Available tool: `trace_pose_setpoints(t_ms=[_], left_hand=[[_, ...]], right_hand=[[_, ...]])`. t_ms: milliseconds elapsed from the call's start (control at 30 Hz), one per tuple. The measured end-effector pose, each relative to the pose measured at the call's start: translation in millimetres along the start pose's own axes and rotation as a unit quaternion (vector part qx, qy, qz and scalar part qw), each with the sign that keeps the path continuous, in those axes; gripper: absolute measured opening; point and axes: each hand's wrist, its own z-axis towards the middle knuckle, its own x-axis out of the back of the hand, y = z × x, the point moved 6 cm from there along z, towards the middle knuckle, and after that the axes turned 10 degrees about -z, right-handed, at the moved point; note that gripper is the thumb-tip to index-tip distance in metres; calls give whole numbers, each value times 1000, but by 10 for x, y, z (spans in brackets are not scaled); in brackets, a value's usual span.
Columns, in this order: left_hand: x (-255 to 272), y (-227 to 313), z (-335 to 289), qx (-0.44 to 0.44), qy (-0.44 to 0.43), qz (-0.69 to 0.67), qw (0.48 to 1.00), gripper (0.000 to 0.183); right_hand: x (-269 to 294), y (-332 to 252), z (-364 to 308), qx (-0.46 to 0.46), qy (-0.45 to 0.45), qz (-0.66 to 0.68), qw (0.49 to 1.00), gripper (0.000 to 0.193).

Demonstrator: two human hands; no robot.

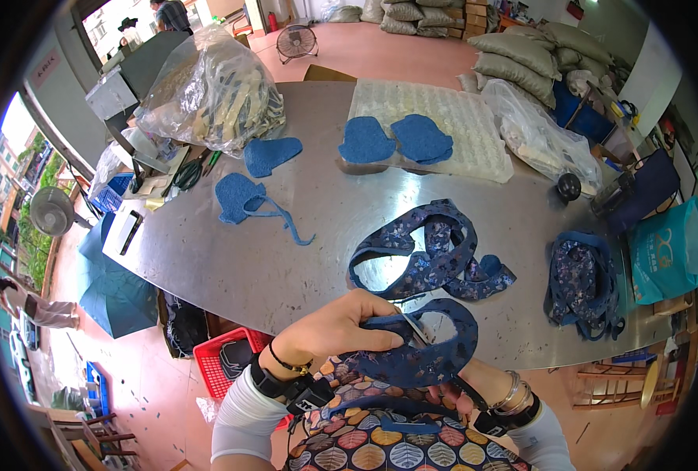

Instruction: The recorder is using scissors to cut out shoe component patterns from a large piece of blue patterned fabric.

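Close to my body, a curved, dark blue floral fabric piece (pixel 443 363) is held up in a loop. My left hand (pixel 358 323) pinches its left end between thumb and fingers. A thin, pale, shiny thing (pixel 416 330) shows inside the loop beside those fingertips; its kind is unclear. Under the lower right side of the loop, my right hand (pixel 460 399) grips the fabric with curled fingers, partly hidden by it. Just beyond lies a looped floral fabric strip (pixel 453 228) on the metal table (pixel 286 271). A bundle of floral strips (pixel 583 275) rests at the right.
Blue textured fabric pieces (pixel 366 140) lie across the far side, some on a pale ridged sheet (pixel 475 133). One blue piece (pixel 239 196) trails a thin strip. Dark-handled scissors (pixel 188 173) and a large plastic bag (pixel 215 94) sit far left. A red basket (pixel 211 365) stands below the left edge.
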Motion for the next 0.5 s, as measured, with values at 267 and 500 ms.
trace_pose_setpoints(t_ms=[267,500], left_hand=[[13,5,-7,10,3,9,1000,25],[37,10,-6,-8,-1,18,1000,20]], right_hand=[[-26,148,-12,-52,52,132,989,24],[96,274,11,15,23,45,999,32]])
